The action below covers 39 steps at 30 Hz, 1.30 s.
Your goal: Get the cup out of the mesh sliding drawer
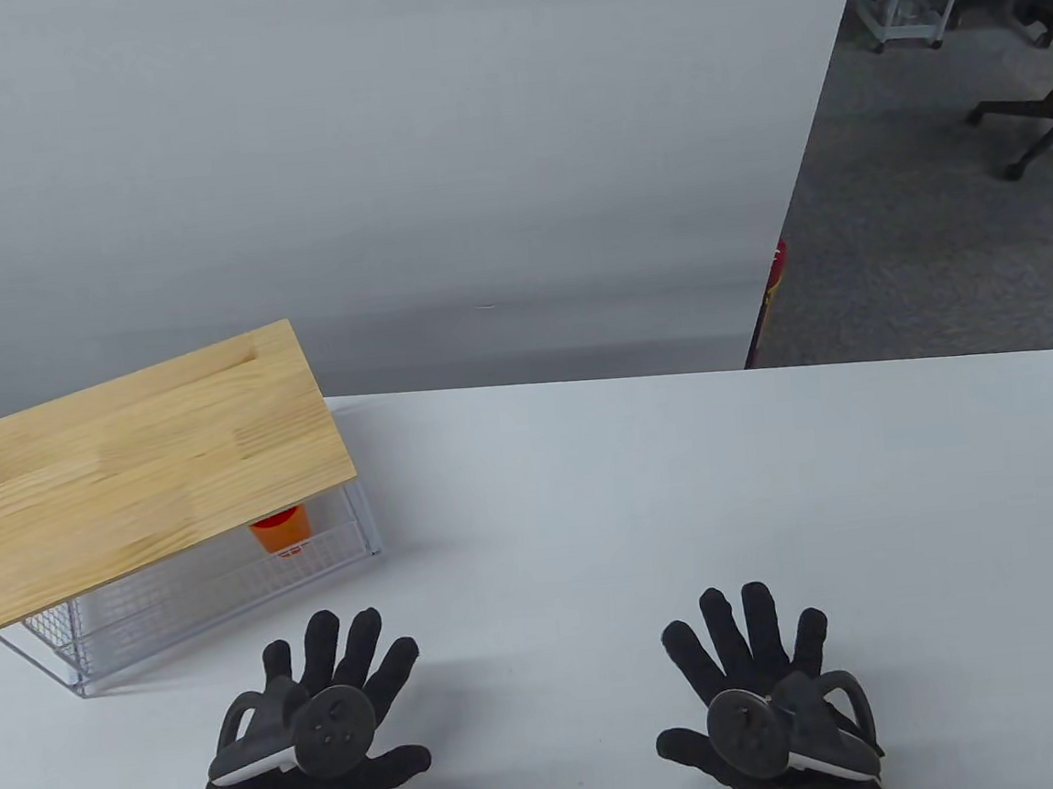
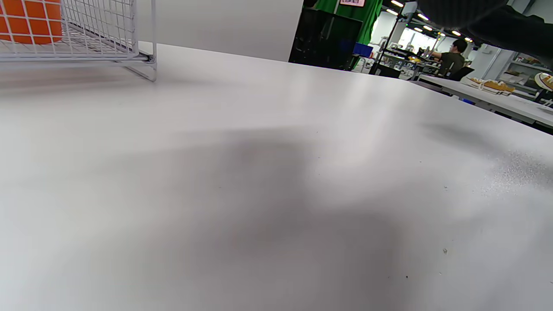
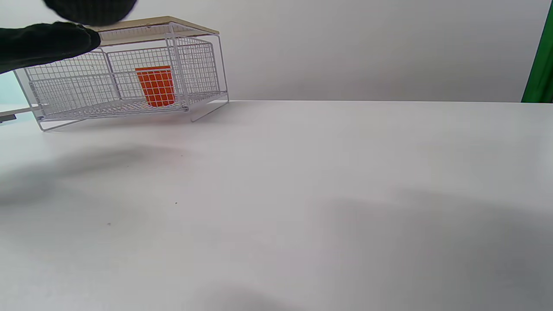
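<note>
Seen from above on the white table (image 1: 646,494): at far left, mesh sliding drawer (image 1: 230,586) under a wooden top board (image 1: 146,465), pushed in; orange cup (image 1: 282,530) only partly visible below the board's near edge, toward the drawer's right end. Nearer the bottom edge, left hand (image 1: 320,721) then right hand (image 1: 765,696), both flat, fingers spread apart, gripping nothing, well apart from the drawer.

From the left wrist: only the drawer's corner (image 2: 129,47) and a slice of the cup (image 2: 30,21) behind the wire grid; beyond, an office with a seated person (image 2: 451,58).

From the right wrist: whole drawer side-on (image 3: 121,86), cup (image 3: 156,85) upright inside, plain orange, tapering downward, standing on the mesh floor.
</note>
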{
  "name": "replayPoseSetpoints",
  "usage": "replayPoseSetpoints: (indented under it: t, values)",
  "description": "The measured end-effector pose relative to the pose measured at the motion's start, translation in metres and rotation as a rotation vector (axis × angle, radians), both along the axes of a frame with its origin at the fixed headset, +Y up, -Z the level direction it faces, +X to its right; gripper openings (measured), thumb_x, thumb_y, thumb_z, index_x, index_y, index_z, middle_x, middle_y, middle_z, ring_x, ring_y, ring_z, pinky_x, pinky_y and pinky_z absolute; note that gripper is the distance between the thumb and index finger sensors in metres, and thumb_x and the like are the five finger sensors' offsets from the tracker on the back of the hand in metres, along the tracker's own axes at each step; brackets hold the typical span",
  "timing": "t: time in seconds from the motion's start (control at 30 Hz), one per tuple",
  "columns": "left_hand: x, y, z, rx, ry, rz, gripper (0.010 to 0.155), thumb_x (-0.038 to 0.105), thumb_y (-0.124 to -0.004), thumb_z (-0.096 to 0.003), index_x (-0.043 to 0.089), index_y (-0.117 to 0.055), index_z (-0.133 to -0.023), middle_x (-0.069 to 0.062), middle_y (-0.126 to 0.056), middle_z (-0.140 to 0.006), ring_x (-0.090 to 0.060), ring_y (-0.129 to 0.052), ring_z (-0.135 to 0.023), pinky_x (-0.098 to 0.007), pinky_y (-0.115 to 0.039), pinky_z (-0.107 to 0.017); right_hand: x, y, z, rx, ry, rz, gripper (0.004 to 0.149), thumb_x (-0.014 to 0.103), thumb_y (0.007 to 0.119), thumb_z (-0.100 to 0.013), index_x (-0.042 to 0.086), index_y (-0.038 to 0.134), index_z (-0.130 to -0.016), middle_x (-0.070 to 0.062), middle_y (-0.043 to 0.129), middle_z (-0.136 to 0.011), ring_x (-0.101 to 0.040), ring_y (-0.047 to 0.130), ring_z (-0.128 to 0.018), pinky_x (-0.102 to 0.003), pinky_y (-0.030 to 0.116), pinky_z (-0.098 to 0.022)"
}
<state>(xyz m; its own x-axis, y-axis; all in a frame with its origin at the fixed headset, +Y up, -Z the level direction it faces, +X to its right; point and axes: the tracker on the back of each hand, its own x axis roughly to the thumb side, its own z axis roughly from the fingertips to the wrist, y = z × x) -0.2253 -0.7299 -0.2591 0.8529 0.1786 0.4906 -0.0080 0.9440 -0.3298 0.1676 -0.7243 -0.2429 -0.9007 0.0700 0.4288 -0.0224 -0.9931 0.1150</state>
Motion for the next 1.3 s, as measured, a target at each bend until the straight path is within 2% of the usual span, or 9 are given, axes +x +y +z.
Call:
replayPoseSetpoints:
  t: [0.4, 0.6, 0.83, 1.0, 1.1, 1.3]
  values:
    - [-0.008, -0.002, -0.005, 0.009, 0.039, -0.017, 0.100, 0.077, -0.052, -0.0515, 0.019, 0.003, -0.112, -0.023, 0.014, -0.111, -0.064, 0.012, -0.094, -0.084, 0.002, -0.051, 0.000, 0.000, 0.000, 0.002, 0.000, -0.001, 0.093, 0.075, 0.053, -0.047, 0.020, 0.022, -0.115, -0.031, 0.009, -0.119, -0.063, -0.004, -0.095, -0.086, 0.002, -0.049]
    - [-0.027, -0.003, -0.016, 0.045, 0.127, -0.051, 0.102, 0.076, -0.052, -0.0518, 0.016, 0.006, -0.110, -0.025, 0.016, -0.110, -0.064, 0.013, -0.093, -0.084, 0.002, -0.051, 0.001, 0.000, 0.000, 0.002, -0.006, -0.007, 0.092, 0.074, 0.054, -0.047, 0.020, 0.022, -0.114, -0.031, 0.009, -0.119, -0.063, -0.004, -0.095, -0.086, 0.002, -0.050]
    - [-0.059, -0.006, -0.038, 0.123, 0.227, -0.110, 0.100, 0.072, -0.058, -0.0522, 0.016, 0.001, -0.111, -0.024, 0.011, -0.111, -0.063, 0.009, -0.095, -0.083, -0.002, -0.055, 0.002, 0.003, 0.002, 0.015, -0.010, -0.022, 0.093, 0.074, 0.054, -0.047, 0.019, 0.022, -0.114, -0.031, 0.009, -0.119, -0.063, -0.004, -0.095, -0.086, 0.003, -0.050]
    - [-0.088, -0.006, -0.059, 0.102, 0.353, -0.177, 0.102, 0.068, -0.061, -0.0528, 0.014, 0.004, -0.109, -0.025, 0.014, -0.108, -0.063, 0.009, -0.094, -0.083, -0.004, -0.058, 0.003, 0.005, 0.004, 0.019, -0.025, -0.018, 0.092, 0.073, 0.054, -0.047, 0.019, 0.022, -0.114, -0.031, 0.010, -0.119, -0.063, -0.003, -0.095, -0.087, 0.004, -0.051]
    - [-0.108, -0.007, -0.074, 0.082, 0.430, -0.154, 0.102, 0.065, -0.064, -0.0531, 0.013, 0.004, -0.108, -0.025, 0.014, -0.108, -0.063, 0.009, -0.094, -0.082, -0.004, -0.058, 0.003, 0.005, 0.004, 0.015, -0.030, -0.021, 0.092, 0.073, 0.054, -0.047, 0.018, 0.022, -0.114, -0.031, 0.010, -0.119, -0.063, -0.003, -0.095, -0.087, 0.004, -0.051]
    - [-0.122, -0.008, -0.095, 0.090, 0.482, -0.180, 0.094, 0.055, -0.067, -0.0555, 0.017, 0.001, -0.108, -0.026, 0.013, -0.112, -0.065, 0.009, -0.097, -0.083, -0.008, -0.060, 0.004, 0.005, 0.003, 0.015, -0.039, -0.020, 0.092, 0.073, 0.055, -0.047, 0.019, 0.022, -0.114, -0.031, 0.010, -0.119, -0.063, -0.003, -0.095, -0.086, 0.004, -0.051]
